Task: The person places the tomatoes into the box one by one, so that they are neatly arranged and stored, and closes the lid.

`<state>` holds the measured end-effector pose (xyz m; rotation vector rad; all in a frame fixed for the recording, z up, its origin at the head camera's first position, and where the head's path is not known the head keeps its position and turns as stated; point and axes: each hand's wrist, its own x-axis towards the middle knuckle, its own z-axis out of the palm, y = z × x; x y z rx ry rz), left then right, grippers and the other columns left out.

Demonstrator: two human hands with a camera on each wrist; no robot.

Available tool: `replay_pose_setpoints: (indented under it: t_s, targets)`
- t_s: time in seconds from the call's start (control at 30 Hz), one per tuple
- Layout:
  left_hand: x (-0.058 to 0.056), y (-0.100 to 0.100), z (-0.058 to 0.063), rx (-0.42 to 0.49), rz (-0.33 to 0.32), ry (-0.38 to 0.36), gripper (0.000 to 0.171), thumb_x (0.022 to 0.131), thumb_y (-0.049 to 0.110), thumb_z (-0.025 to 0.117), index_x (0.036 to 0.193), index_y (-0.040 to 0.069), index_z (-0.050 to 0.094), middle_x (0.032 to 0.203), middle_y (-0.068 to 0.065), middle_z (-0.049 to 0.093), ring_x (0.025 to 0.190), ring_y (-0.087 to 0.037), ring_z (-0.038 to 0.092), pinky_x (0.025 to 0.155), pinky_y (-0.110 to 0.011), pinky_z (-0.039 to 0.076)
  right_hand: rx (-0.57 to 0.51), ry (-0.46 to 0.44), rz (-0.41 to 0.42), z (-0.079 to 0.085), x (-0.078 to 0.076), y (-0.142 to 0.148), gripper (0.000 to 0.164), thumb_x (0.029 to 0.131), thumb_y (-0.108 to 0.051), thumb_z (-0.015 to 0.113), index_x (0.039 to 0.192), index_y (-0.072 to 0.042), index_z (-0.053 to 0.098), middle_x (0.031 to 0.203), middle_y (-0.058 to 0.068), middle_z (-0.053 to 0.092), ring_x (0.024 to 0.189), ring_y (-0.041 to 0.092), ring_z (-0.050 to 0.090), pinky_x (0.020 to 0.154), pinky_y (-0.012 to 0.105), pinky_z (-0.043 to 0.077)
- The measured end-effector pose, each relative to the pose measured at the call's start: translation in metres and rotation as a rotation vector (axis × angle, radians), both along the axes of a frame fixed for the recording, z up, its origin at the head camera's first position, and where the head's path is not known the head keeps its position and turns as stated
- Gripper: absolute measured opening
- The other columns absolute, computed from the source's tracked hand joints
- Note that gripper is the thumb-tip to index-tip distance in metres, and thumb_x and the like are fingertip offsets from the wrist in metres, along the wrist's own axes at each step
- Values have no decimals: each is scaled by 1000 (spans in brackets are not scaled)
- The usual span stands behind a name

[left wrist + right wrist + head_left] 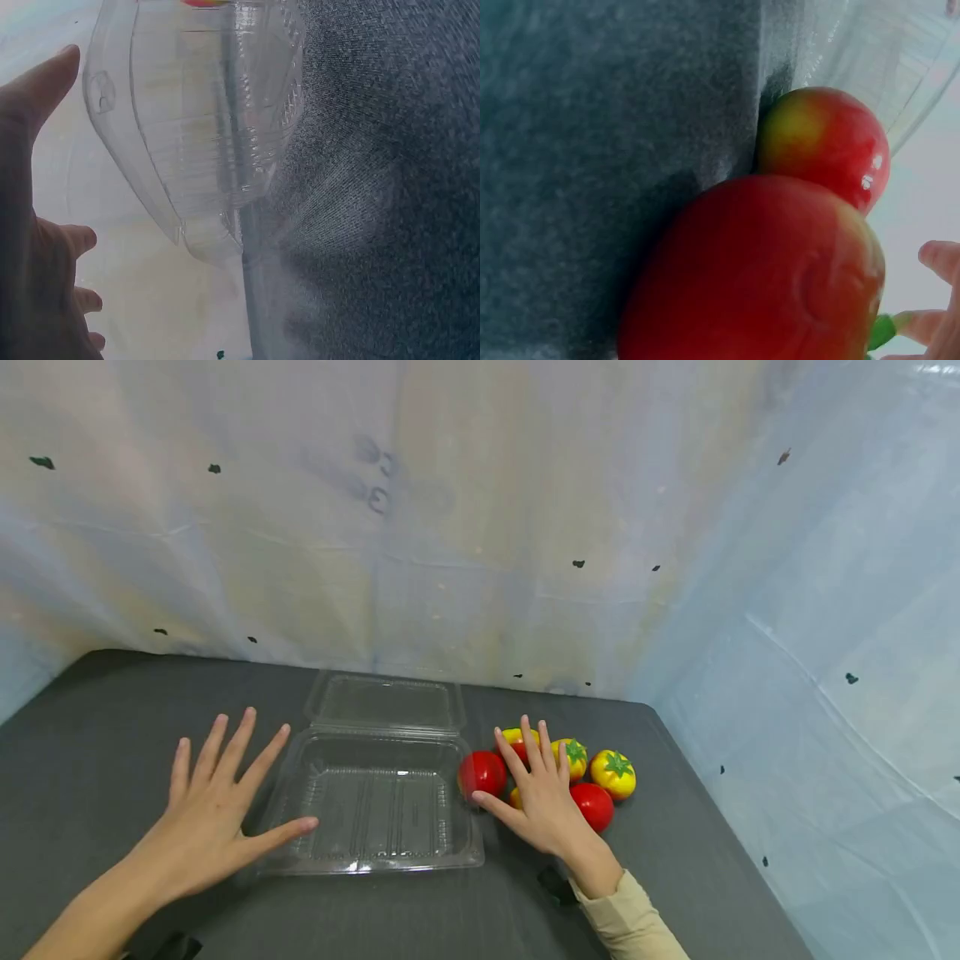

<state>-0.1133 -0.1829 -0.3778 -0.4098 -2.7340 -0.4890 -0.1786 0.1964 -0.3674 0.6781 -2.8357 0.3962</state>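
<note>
A hinged clear plastic food container (367, 867) lies on the table with its lid (386, 703) folded back. My left hand (210, 818) hovers over its left side, fingers spread, holding nothing; the left wrist view shows the container wall (202, 120) beyond the thumb. To the container's right is a cluster of round red and yellow fruits. Above them my right hand (546, 810) spreads its fingers, partly hiding several. A red fruit (480, 772) touches or nearly touches the container's right edge. Two red fruits, one large (757, 277), fill much of the right wrist view.
At the cluster's right sits a yellow fruit with a green leafy top (613, 774), near another red one (592, 807). The dark grey table (360, 918) meets pale plastic sheeting (465, 527) at the back and at the right side (825, 735).
</note>
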Motion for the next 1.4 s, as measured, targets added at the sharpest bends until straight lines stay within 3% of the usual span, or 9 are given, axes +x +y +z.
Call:
replay_pose_setpoints:
  t_s: [0.27, 0.47, 0.67, 0.8, 1.1, 1.4]
  targets:
    - [-1, 0, -7, 33, -107, -6, 118, 70, 64, 73, 156, 22, 4, 161, -12, -11, 147, -34, -17, 109, -60, -20, -43, -57, 17, -2, 3, 12, 85, 84, -56, 63, 153, -23, 25, 162, 8, 3, 149, 33, -2, 114, 62, 4]
    - [2, -2, -11, 61, -177, -25, 121, 65, 63, 77, 156, 20, 9, 162, -11, -8, 148, -33, -13, 110, -59, -18, -90, -57, 47, 0, 7, 25, 90, 80, -49, 73, 153, -22, 28, 161, 14, 12, 147, 39, 10, 110, 66, 18]
    - [4, -7, -17, 96, -200, -42, 118, 66, 58, 80, 156, 19, 13, 162, -9, -3, 149, -29, -10, 113, -57, -16, -122, -51, 82, -2, 11, 36, 87, 79, -41, 77, 150, -17, 34, 157, 20, 22, 143, 41, 21, 106, 64, 29]
    - [3, -7, -20, 130, -223, -74, 115, 69, 52, 80, 156, 20, 13, 162, -8, -3, 149, -27, -10, 113, -56, -16, -143, -69, 48, -5, 14, 42, 81, 80, -40, 76, 148, -16, 39, 155, 19, 27, 139, 41, 32, 103, 62, 35]
    - [3, -11, -23, 187, -236, -99, 111, 71, 45, 80, 156, 20, 13, 163, -5, 0, 149, -20, -9, 114, -55, -15, -146, -89, 29, -5, 17, 53, 75, 81, -41, 75, 144, -13, 44, 150, 17, 39, 134, 38, 39, 103, 62, 34]
    - [4, -17, -33, 215, -239, -128, 111, 73, 42, 80, 156, 19, 10, 162, -7, 1, 149, -27, -7, 112, -60, -15, -132, -48, 27, -6, 19, 59, 72, 79, -40, 77, 138, -10, 51, 137, 6, 54, 124, 29, 49, 103, 55, 37]
